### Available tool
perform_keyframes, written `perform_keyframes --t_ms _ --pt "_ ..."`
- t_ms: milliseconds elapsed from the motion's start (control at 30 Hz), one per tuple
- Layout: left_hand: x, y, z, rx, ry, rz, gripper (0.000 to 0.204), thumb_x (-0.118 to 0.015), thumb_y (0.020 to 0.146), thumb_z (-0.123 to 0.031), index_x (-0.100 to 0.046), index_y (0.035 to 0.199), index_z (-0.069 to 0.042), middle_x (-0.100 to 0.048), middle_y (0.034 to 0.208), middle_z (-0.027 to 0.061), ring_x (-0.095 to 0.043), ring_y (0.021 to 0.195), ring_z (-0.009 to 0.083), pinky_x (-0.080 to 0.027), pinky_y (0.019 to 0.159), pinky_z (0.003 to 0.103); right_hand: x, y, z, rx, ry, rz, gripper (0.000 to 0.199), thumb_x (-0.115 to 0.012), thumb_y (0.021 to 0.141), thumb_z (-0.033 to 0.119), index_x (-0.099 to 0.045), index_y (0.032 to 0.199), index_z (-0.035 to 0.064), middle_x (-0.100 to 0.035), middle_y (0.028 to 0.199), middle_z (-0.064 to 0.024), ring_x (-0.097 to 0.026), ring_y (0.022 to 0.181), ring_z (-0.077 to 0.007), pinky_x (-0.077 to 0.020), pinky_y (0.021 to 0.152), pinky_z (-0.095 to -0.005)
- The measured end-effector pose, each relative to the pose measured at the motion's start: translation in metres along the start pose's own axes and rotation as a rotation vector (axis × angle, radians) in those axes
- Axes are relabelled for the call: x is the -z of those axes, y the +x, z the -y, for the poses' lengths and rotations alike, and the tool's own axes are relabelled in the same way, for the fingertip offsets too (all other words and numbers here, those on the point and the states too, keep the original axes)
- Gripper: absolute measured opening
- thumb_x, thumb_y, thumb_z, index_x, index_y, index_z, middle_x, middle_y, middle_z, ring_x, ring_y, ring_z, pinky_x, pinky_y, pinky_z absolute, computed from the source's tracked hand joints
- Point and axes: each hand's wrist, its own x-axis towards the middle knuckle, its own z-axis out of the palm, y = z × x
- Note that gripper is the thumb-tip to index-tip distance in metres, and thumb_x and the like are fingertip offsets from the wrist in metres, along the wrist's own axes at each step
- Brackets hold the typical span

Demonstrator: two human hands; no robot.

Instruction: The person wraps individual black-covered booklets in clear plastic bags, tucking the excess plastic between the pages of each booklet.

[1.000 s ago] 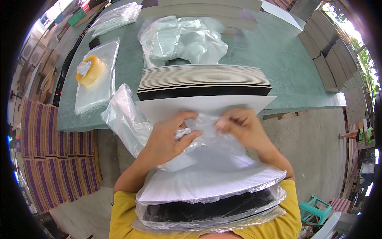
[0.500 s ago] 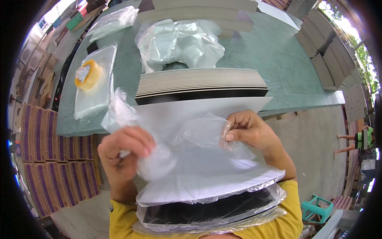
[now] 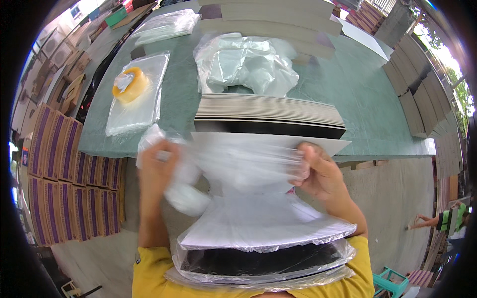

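Clear plastic bag point(image 3: 238, 164) stretched taut between both hands, just in front of the stack of flat boards point(image 3: 268, 116) at the near edge of the green table point(image 3: 367, 99), apparently pulled wide so the mouth opens. Left hand point(image 3: 159, 169) blurred, closed around one bunched end of the film; right hand point(image 3: 318, 171) pinching the other end between thumb and curled fingers. Film thin, glossy, crinkled, milky where it doubles. Below the stack, toward the body, a white sheet point(image 3: 263, 223) resting on bagged dark boards point(image 3: 258, 260), held against the yellow shirt, seemingly as a lap support. Stack edges layered, pale grey over one black band. Behind the stack, loose crumpled plastic bags point(image 3: 248, 64); left of the stack, a yellowish tape roll point(image 3: 130, 84) lying on a flat clear bag. Further left of the stack, purple-striped cartons point(image 3: 64, 169) below the table.
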Motion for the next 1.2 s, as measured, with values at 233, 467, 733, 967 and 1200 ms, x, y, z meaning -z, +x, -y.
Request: perform_keyframes --t_ms 233,467,733,967,1200 --pt "0.015 -0.023 -0.060 -0.546 -0.195 -0.396 0.027 -0.065 0.072 -0.021 -0.052 0.088 -0.004 -0.056 0.080 0.0090 -0.053 0.071 0.0182 -0.043 0.065 0.029 -0.023 0.004 0.005 -0.081 -0.301 0.088 0.011 -0.062 0.077 0.010 -0.055 0.078 0.0011 -0.055 0.075 -0.0040 -0.050 0.066 -0.0089 -0.0410 0.062 -0.0214" --pt "-0.052 -0.023 -0.079 -0.376 -0.376 0.470 0.015 -0.060 0.076 -0.005 -0.054 0.089 -0.001 -0.059 0.079 0.0095 -0.059 0.067 0.0171 -0.045 0.061 0.025 -0.025 -0.001 0.000 0.638 -0.451 -0.045 0.014 -0.066 0.072 0.003 -0.054 0.080 0.0009 -0.045 0.106 -0.0105 -0.044 0.096 -0.0152 -0.0373 0.078 -0.0255" --pt "-0.050 -0.022 -0.073 -0.479 -0.364 0.386 0.010 -0.056 0.079 -0.005 -0.055 0.088 0.000 -0.059 0.079 0.0098 -0.057 0.065 0.0169 -0.044 0.059 0.024 -0.020 -0.012 0.009 0.338 -0.327 -0.278 0.016 -0.057 0.082 0.015 -0.056 0.076 -0.0004 -0.059 0.078 -0.0064 -0.054 0.070 -0.0094 -0.0398 0.063 -0.0203" --pt "-0.044 -0.014 -0.099 -0.480 -0.471 0.204 0.019 -0.059 0.079 -0.017 -0.053 0.088 -0.001 -0.057 0.080 0.0133 -0.057 0.067 0.0216 -0.045 0.061 0.029 -0.035 0.010 -0.008 0.754 -0.894 -0.194 0.032 -0.067 0.071 0.009 -0.037 0.059 0.0044 -0.040 0.063 -0.0008 -0.036 0.059 -0.0075 -0.0275 0.047 -0.0201" --pt "-0.050 -0.009 -0.086 -0.431 -0.513 0.278 0.016 -0.056 0.081 -0.016 -0.053 0.083 0.000 -0.056 0.074 0.0095 -0.054 0.063 0.0228 -0.043 0.058 0.029 -0.028 -0.014 -0.005 0.546 -0.628 -0.114 0.026 -0.070 0.069 0.009 -0.044 0.064 0.0038 -0.049 0.074 -0.0032 -0.042 0.063 -0.0082 -0.0337 0.052 -0.0213"
